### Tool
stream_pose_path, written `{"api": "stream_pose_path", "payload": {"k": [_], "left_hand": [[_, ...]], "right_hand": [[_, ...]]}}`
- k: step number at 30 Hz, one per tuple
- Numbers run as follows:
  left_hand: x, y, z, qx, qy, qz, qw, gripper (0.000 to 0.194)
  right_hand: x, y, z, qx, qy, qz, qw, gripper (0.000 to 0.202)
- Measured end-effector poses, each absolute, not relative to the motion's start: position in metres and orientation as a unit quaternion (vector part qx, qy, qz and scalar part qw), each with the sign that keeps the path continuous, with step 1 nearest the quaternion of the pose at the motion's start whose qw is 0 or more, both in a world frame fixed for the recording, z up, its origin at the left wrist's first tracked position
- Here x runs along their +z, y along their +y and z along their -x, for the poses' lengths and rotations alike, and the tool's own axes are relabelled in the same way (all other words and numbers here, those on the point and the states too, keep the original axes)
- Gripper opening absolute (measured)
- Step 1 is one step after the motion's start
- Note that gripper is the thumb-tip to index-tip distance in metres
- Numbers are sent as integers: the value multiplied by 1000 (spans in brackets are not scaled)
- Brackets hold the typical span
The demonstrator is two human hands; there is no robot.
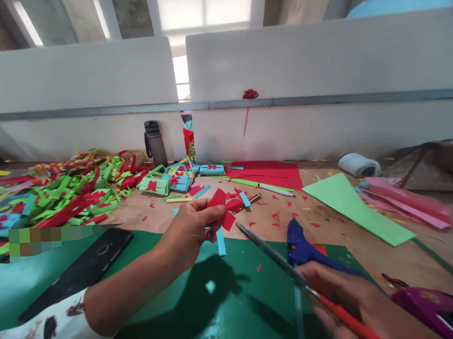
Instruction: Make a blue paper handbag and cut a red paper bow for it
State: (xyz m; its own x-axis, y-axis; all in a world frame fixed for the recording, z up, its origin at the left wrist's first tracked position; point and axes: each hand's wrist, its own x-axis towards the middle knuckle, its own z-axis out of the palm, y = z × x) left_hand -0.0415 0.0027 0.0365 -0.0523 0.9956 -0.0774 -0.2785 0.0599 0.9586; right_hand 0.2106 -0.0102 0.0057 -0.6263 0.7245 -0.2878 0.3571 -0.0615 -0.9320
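My left hand (193,227) is closed, pinching a small red paper piece (228,219) cut into petal-like points, held above the green cutting mat (173,314). Low on the right, my right hand (347,294) grips scissors (279,260) with long metal blades and red handles. The blades look closed, and their tip points up and left, close to the red paper but apart from it. Just beyond my right hand lies a blue glue gun (301,244). A light blue paper strip (220,242) rests on the mat below my left hand.
A black phone (80,271) lies on the mat's left. Paper strips (79,192) are heaped behind it, near small paper bags (155,186) and a dark bottle (156,143). Red scraps (276,217) dot the table. Green paper (357,208) and a purple object (431,305) lie right.
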Motion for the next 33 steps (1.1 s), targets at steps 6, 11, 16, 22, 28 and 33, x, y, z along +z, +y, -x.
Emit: {"api": "stream_pose_path", "payload": {"k": [6,11,16,22,28,33], "left_hand": [[31,-5,30,525,452,-349,631,22],[20,-14,18,516,425,-338,663,21],[11,-23,8,507,422,-344,668,19],[10,-33,1,474,417,-372,680,19],[9,-34,3,402,430,-440,678,14],[12,-25,11,376,454,-459,665,24]], "right_hand": [[30,-11,-187,495,-662,453,335,30],[27,-4,-168,565,-602,415,382,36],[22,-6,-159,605,-581,369,401,33],[41,-20,-157,533,-631,385,412,17],[44,-17,-162,529,-636,386,408,24],[34,-10,-168,552,-662,361,356,34]]}}
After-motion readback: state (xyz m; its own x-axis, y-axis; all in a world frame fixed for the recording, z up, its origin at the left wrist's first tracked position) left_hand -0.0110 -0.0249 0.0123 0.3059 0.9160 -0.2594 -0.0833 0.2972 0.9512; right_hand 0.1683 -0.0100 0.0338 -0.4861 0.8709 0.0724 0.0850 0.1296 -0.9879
